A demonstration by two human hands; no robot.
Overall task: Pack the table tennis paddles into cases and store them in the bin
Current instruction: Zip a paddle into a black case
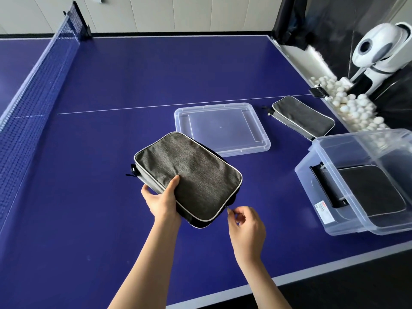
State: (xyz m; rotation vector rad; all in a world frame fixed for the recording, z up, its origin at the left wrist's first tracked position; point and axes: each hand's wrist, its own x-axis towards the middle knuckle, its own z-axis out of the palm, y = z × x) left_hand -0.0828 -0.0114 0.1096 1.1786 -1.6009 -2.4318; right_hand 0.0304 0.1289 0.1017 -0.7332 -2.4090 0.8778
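Blue and wide, the table (133, 85) fills most of the view, with its net (33, 85) running along the left side and pale wall panels behind. At the far right a white ball machine (379, 50) stands over a heap of white balls (352, 108). Next in size, a clear plastic bin (316, 175) sits at the table's right edge, with one dark case (374, 192) already lying flat inside it. The bin's clear lid (223, 130) rests on the table to the left of the bin, near the middle of the table. A second grey case (303, 117) lies on the table beyond the bin, between the lid and the balls; whether it is zipped or filled cannot be told. Nearest, a third grey case (187, 175) is raised slightly at its near end. The left hand (162, 197) grips its near left edge, thumb on top. The right hand (245, 226) pinches what looks like the zipper pull (227, 208) at the near right corner, so the case is probably being zipped shut. No loose paddle is in sight. By my reckoning one case is stored and two remain to go in the bin, and the lid is not yet on.
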